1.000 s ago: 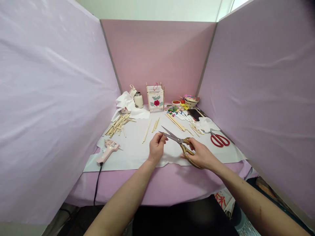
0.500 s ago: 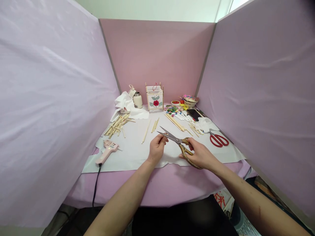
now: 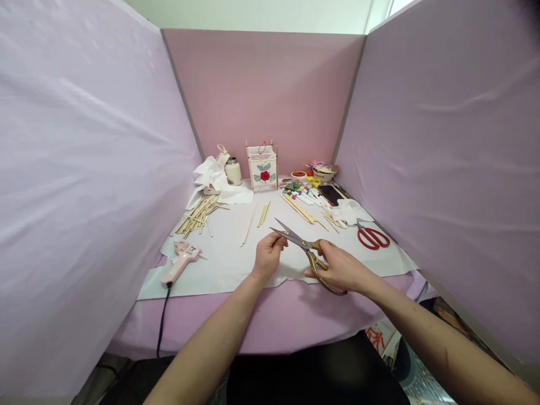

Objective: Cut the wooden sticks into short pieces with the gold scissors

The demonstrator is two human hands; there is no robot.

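My right hand [image 3: 337, 266] is closed around the gold handles of a pair of scissors [image 3: 302, 243]. The grey blades stand a little apart and point left, over the fingers of my left hand [image 3: 270, 253]. That left hand is closed in a pinch near the blades; whatever it holds is too small or too hidden to name. Below both hands lies a white cloth [image 3: 236, 269]. Just beyond them are a few short wooden sticks [image 3: 264, 214] and a longer pair of sticks [image 3: 248, 225].
A pink glue gun [image 3: 182, 262] with a black cord lies at the left. Behind it is a stick pile [image 3: 198, 216]. A lantern with a rose [image 3: 262, 167] stands at the back, beside a jar [image 3: 233, 171]. Red-handled scissors [image 3: 373, 238] and a phone [image 3: 331, 195] lie right.
The view has shifted slightly. Both hands stay almost in place, with the gold-handled scissors held over the left fingers and the blades still parted.
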